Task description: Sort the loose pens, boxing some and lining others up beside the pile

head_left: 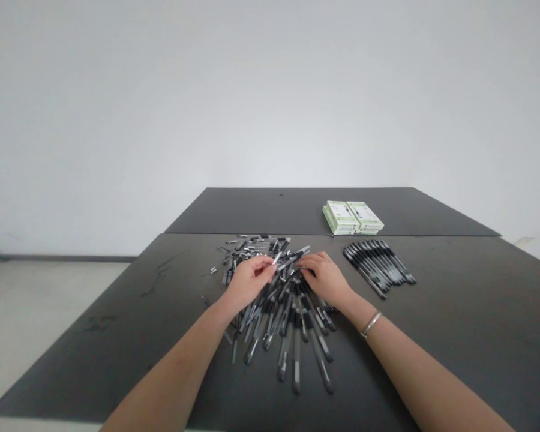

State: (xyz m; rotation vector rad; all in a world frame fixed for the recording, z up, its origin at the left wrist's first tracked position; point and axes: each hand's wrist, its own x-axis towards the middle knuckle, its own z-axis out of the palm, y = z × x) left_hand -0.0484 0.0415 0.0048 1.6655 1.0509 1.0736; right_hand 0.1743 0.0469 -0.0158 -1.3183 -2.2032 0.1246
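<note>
A loose heap of black-and-clear pens [297,342] lies fanned out on the dark table [454,336]. Over its upper left part, my left hand [251,278] pinches a slim pen [277,258] between thumb and fingers, its pale end pointing up. My right hand [324,275] is at the heap's upper right, fingers curled down among the pens. Its fingertips are close to another pen [294,257] that slants between the two hands. What the right fingers grip, if anything, is hidden.
To the right, a row of pens [378,267] lies side by side. Farther back stand white-and-green boxes [353,217] in two stacks. Small loose pieces [213,270] lie left of the heap. A seam crosses the table, and a white wall [270,96] rises behind it.
</note>
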